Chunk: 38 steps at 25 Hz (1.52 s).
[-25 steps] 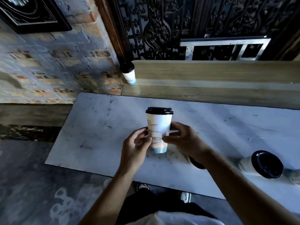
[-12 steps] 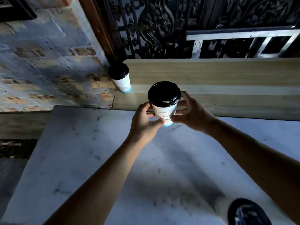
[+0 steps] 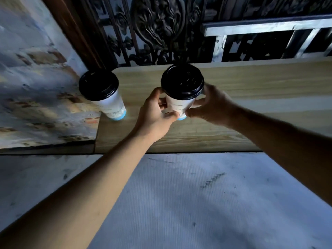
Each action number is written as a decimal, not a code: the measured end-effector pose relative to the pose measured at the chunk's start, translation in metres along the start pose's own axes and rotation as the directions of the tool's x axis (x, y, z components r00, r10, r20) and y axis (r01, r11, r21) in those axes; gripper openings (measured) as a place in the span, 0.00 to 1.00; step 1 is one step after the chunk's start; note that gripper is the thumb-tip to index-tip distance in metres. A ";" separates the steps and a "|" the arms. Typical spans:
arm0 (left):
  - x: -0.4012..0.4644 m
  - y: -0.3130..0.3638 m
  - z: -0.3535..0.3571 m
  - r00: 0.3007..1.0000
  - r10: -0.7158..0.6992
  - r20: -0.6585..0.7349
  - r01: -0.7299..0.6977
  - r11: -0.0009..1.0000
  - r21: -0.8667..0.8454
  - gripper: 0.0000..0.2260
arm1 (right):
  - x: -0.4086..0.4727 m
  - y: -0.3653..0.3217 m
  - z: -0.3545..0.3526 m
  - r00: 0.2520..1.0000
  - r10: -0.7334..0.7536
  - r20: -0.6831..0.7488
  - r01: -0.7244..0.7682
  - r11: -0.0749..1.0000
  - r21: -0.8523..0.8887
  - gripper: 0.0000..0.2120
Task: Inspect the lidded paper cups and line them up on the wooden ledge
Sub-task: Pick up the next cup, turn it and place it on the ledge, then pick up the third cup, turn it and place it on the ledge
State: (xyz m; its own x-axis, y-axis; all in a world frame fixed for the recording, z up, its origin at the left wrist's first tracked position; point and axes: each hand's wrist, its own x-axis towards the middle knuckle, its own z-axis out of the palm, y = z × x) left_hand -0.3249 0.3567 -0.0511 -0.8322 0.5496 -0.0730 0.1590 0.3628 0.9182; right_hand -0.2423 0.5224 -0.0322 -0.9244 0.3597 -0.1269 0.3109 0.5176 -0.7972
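A white paper cup with a black lid (image 3: 181,87) is over the wooden ledge (image 3: 251,90), its blue base down near the wood. My left hand (image 3: 155,114) grips its left side and my right hand (image 3: 212,106) grips its right side. I cannot tell whether the base touches the ledge. A second lidded cup (image 3: 103,94) stands upright at the ledge's left end, a short gap to the left of the held cup.
A grey marble tabletop (image 3: 197,203) lies below the ledge. A painted brick wall (image 3: 36,87) borders the ledge on the left. Dark ornate ironwork (image 3: 158,29) and a metal railing (image 3: 269,27) rise right behind it.
Both hands carried the cup from the marble table forward and up over the ledge, to the right of the standing cup. The camera leaned in closer.
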 end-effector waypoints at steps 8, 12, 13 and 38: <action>0.030 -0.013 0.017 0.999 0.016 0.044 -0.019 0.998 0.060 0.30 | 0.024 0.030 0.004 1.000 0.024 -0.015 -0.024 1.000 0.014 0.34; 0.034 -0.021 0.020 0.998 -0.009 0.060 0.009 1.000 0.002 0.32 | 0.029 0.036 0.008 0.997 0.069 -0.030 -0.069 0.998 -0.002 0.30; 0.034 -0.023 0.021 0.998 -0.024 0.065 0.024 1.000 -0.001 0.33 | 0.029 0.037 0.009 0.995 0.099 -0.014 -0.099 0.995 0.008 0.31; -0.330 0.111 0.099 0.944 -0.123 0.305 0.077 0.984 0.158 0.29 | -0.378 0.017 -0.111 0.972 0.236 -0.015 -0.236 0.972 0.005 0.30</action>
State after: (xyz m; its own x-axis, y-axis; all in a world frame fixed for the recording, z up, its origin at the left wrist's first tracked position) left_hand 0.0200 0.2905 0.0365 -0.6435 0.7039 -0.3008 0.1759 0.5184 0.8369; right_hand 0.1374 0.4814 0.0680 -0.8215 0.4834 -0.3023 0.5190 0.4146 -0.7475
